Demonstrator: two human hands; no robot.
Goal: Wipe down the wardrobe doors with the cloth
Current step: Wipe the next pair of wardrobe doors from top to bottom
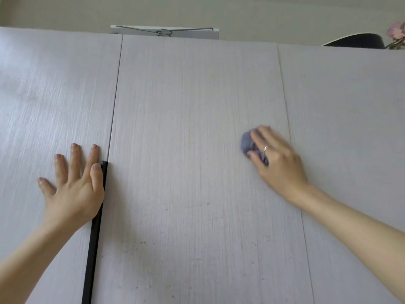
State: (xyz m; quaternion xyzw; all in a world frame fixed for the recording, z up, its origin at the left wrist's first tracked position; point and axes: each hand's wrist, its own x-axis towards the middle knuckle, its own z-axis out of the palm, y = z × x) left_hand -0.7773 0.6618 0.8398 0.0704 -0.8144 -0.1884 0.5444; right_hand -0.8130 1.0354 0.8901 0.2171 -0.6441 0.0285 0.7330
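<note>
Wiping middle door [197,128]: right hand [278,159] grasping bunched cloth [247,142] at 3 o'clock. Left hand [74,185] released, flat on left door [43,95] at 9. Next: likely sweeping toward specks at 6.

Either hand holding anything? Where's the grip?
The right hand holds a bunched blue-grey cloth from on top, fingers curled over it, against the middle pale wood-grain wardrobe door. The left hand holds nothing, flat on the left door.

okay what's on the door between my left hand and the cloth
In the head view, only bare middle door panel lies between the left hand and the cloth, apart from the black handle strip right beside the left hand.
</note>
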